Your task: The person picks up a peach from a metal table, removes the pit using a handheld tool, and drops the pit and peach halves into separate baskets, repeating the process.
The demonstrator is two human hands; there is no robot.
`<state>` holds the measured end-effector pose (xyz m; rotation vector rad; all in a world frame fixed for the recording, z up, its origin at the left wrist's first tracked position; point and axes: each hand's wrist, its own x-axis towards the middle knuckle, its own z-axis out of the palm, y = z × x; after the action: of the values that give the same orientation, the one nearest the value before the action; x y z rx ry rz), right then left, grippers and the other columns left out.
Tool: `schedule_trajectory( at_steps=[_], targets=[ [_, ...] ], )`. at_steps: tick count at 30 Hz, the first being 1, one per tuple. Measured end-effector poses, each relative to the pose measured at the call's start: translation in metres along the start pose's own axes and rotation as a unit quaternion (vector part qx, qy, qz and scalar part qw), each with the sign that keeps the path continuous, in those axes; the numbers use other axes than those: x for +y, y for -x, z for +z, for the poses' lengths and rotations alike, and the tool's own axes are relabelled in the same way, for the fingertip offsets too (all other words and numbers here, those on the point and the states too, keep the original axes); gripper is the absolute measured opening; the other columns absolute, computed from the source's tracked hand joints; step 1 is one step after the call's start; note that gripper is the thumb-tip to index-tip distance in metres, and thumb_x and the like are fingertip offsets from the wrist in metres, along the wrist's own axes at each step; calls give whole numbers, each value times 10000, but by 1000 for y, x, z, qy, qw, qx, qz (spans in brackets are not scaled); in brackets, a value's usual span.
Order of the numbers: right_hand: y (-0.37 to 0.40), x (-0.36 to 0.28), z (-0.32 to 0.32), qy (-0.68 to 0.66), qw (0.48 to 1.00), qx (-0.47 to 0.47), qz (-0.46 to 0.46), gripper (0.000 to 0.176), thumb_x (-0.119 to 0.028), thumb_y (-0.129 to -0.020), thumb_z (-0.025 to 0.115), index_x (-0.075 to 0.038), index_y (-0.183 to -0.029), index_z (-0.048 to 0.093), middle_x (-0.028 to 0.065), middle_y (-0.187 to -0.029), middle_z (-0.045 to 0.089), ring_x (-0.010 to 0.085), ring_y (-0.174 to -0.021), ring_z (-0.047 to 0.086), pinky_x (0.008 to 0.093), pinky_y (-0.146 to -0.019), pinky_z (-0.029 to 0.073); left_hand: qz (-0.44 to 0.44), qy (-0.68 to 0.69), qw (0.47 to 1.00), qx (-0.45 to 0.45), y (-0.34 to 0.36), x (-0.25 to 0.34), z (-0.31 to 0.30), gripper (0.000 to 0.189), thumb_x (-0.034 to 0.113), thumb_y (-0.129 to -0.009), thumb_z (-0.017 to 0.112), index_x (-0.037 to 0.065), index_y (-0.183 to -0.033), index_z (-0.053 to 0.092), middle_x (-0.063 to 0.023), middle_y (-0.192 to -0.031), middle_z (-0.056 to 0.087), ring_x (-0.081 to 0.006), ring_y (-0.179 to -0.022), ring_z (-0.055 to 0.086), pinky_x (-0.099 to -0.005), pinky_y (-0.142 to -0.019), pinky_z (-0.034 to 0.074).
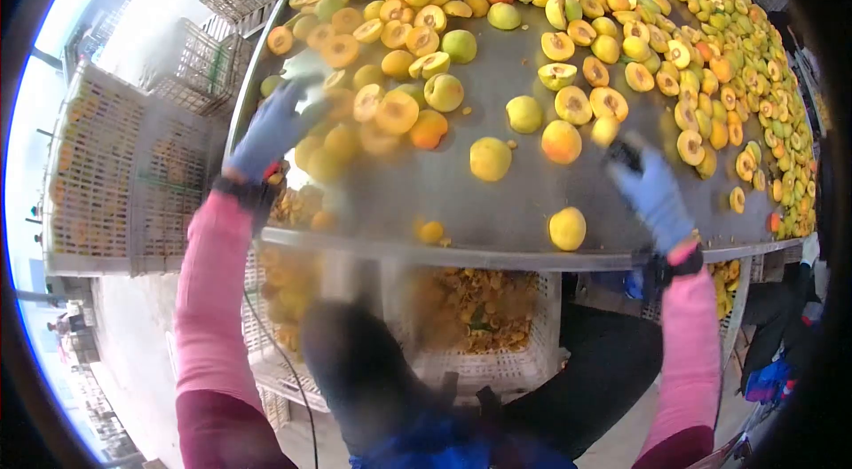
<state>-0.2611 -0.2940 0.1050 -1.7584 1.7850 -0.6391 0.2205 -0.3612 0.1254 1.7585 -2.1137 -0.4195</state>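
Left hand [273, 125], right hand [655, 201] at table [493, 219] strewn with halved fruit [572, 104].

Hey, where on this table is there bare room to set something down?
Along the near edge of the table, a bare patch lies between the small yellow piece and the lone yellow fruit; another separates that fruit from the right hand. The far side and right end are crowded with halved fruit.
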Motion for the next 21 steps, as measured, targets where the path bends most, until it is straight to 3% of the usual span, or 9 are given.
schedule_trajectory(
  at_steps=[1, 2, 4, 6, 9, 12, 16, 18, 21],
  targets=[
    [-39, 43, -3, 6, 998, 58, -10, 401, -267, -774, 643, -24, -1083, 564, 170, -969, 628, 288, -903, 606, 359, -804, 460, 37, -30, 998, 41, -34, -26, 14, 459, 251, -823, 649, 66, -1217, 503, -144, -1169, 535, -254, -1007, 559, -350, -850, 463],
    [-74, 83, -8, 12, 993, 114, -20, 417, -269, -771, 645, -15, -1091, 558, 170, -998, 625, 291, -932, 598, 360, -823, 451, -2, -56, 996, 64, -63, -52, 26, 597, 485, -809, 577, 92, -1247, 478, -199, -1223, 502, -346, -1134, 483, -393, -954, 377],
    [-122, 136, -25, 90, 985, 145, 17, 445, -277, -765, 651, -4, -1102, 551, 173, -1033, 619, 297, -968, 583, 360, -854, 434, -117, -50, 988, 89, -111, -102, 48, 811, 639, -734, 552, 120, -1336, 388, -201, -1331, 413, -341, -1229, 401, -392, -996, 342],
    [-161, 195, -28, 81, 991, 94, 43, 448, -284, -765, 650, -9, -1104, 549, 173, -1025, 620, 301, -958, 584, 357, -845, 437, -281, 182, 939, -82, -127, -93, 56, 920, 686, -702, 544, 125, -1388, 297, -199, -1369, 369, -326, -1279, 343, -388, -1033, 296],
    [-195, 189, -14, 50, 994, 87, 44, 451, -293, -774, 636, -4, -1106, 539, 171, -996, 622, 275, -920, 594, 348, -818, 445, -165, 65, 982, 61, -168, -135, 110, 857, 626, -738, 576, 113, -1371, 311, -146, -1281, 445, -244, -1138, 465, -366, -898, 418],
    [-191, 116, 12, 3, 993, 75, -90, 458, -291, -787, 619, -8, -1137, 538, 172, -992, 622, 254, -902, 599, 321, -817, 447, -128, 122, 979, -98, -140, -23, 76, 780, 523, -764, 628, 118, -1359, 328, -116, -1231, 486, -200, -1070, 502, -321, -836, 447],
    [-174, 38, 40, -129, 984, -38, -119, 504, -320, -768, 599, -13, -1160, 528, 212, -1032, 612, 306, -925, 600, 367, -840, 444, -56, 270, 952, -130, -143, -22, 109, 689, 408, -799, 647, 86, -1331, 352, -117, -1194, 518, -192, -1087, 499, -310, -883, 427],
    [-187, 25, 91, 91, 978, -114, -150, 464, -298, -747, 578, -36, -1128, 547, 245, -1000, 606, 366, -916, 593, 399, -823, 453, -7, 252, 957, -142, -119, -4, 135, 642, 381, -806, 644, 48, -1291, 387, -130, -1177, 529, -222, -1090, 496, -346, -935, 399],
    [-140, -12, 107, 74, 967, -179, -163, 457, -225, -708, 598, -71, -1134, 532, 197, -974, 619, 359, -898, 585, 397, -806, 456, 37, 225, 947, -226, -70, 41, 128, 555, 352, -799, 658, 53, -1224, 462, -121, -1122, 558, -202, -1030, 525, -346, -911, 420]
  ],
)
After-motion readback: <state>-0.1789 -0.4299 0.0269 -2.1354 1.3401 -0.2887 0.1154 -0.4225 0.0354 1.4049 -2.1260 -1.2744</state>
